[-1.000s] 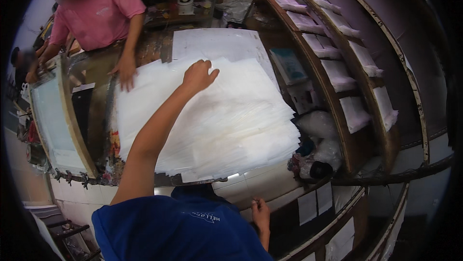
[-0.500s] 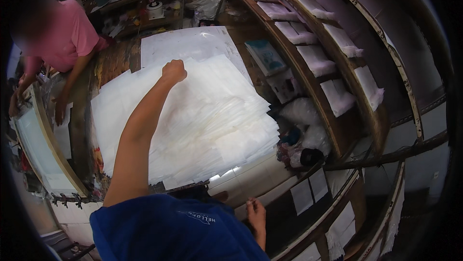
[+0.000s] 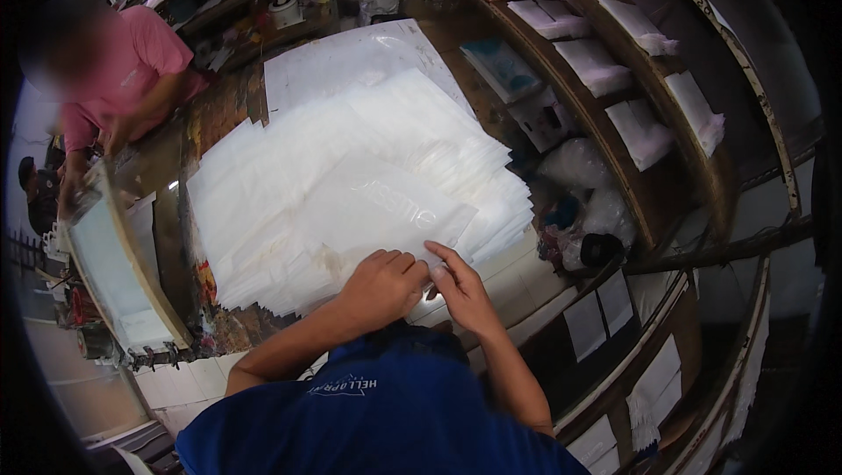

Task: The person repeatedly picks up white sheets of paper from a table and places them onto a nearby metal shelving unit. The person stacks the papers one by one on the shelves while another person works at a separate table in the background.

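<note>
A broad, fanned pile of thin translucent white sheets (image 3: 254,185) covers the table in front of me. On its near part lies a printed plastic-looking sheet (image 3: 373,203) with glossy white lettering. My left hand (image 3: 386,285) is closed at this sheet's near edge, knuckles up. Beside it and almost touching, my right hand (image 3: 462,289) pinches the same edge near its right corner, forefinger reaching over the sheet. The fingertips of the left hand are partly hidden.
Beyond the pile lies a pale flat board (image 3: 351,50). At left a person in a pink shirt (image 3: 145,54) stands by a framed screen (image 3: 123,251). Wooden racks (image 3: 570,93) with white packets run along the right. Clear plastic bags (image 3: 583,168) lie beside the table.
My left hand has come back from the pile's far side to its near edge. My right hand has risen from below the table edge to join it. The lettered sheet now lies on top.
</note>
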`<action>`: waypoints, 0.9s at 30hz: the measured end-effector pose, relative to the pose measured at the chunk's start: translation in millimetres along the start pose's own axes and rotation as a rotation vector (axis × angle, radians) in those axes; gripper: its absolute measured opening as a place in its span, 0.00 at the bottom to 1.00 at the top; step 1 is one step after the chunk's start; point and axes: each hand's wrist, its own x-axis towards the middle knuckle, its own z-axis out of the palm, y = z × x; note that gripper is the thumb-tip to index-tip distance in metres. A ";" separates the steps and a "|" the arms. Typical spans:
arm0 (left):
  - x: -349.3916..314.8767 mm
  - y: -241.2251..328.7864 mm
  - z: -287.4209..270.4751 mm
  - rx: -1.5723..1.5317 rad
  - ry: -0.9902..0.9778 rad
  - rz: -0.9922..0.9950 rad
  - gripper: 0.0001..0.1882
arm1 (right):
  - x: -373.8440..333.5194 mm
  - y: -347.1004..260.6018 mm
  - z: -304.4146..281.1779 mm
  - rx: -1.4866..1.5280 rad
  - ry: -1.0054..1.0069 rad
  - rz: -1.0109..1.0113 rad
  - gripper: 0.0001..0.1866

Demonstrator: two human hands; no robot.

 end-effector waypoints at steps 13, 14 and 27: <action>-3.4 24.7 114.5 -2.356 -0.150 -0.949 0.17 | -60.3 -0.4 -38.0 0.407 0.413 -0.065 0.06; -1.1 17.4 123.1 -2.220 -0.116 -0.860 0.18 | -74.2 1.6 -45.5 0.358 0.440 -0.075 0.06; 21.1 4.9 151.2 -2.276 -0.202 -0.550 0.23 | -162.2 40.7 -71.9 0.003 0.660 0.136 0.05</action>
